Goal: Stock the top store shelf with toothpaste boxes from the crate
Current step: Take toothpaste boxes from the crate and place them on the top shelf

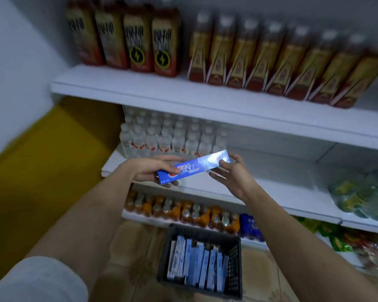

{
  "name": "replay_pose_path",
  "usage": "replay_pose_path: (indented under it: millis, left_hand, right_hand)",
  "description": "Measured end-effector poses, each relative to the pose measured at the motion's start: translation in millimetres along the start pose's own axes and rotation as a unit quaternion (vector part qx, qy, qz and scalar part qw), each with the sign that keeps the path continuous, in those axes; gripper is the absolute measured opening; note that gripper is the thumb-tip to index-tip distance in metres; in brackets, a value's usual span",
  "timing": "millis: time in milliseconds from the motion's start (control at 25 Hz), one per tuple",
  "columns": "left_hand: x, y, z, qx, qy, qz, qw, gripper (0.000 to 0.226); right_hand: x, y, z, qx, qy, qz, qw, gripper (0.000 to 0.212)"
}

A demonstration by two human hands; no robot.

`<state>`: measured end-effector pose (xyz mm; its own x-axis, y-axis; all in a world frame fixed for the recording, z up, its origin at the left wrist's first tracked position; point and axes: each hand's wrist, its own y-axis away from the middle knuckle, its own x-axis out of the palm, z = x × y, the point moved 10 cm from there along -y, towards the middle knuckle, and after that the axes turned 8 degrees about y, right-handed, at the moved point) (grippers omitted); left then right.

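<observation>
Blurring bottles (271, 62), left hand (148, 168) partly behind toothpaste box (193, 166).

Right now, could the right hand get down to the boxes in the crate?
Probably not yet: the right hand pinches one end of the toothpaste box, the left hand grips the other. The crate below is open-topped, nothing covering it.

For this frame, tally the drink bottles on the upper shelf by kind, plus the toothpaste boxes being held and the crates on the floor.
Dark-label bottles, left group: 4
Gold-label bottles, white caps, right row: 9
Toothpaste box, held by left hand and right hand: 1
Crate, on the floor: 1
Total: 15
The boxes inside the crate overlap too much to count.
</observation>
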<state>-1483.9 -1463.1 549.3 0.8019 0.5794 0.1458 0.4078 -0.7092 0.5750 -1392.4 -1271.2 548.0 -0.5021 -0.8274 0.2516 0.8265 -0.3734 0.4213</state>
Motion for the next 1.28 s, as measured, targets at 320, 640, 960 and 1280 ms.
replay_pose_path:
  millis: [320,640,960,1280]
  left_hand:
    - [-5,68,-118,0.012,-0.162,-0.048,0.985,0.042]
    - [20,150,-219,0.11,-0.241,-0.162,0.951,0.043]
    - [31,245,-334,0.259,-0.285,-0.207,0.899,0.032]
    - [-7,323,-436,0.397,-0.317,-0.267,0.819,0.033]
  right_hand:
    - [37,41,123,-0.085,0.143,0.072,0.983,0.034]
    - [66,108,243,-0.267,0.446,0.084,0.85,0.036]
    - [134,201,389,-0.457,0.634,-0.034,0.623,0.025]
    - [202,234,472,-0.508,0.616,-0.12,0.59,0.021]
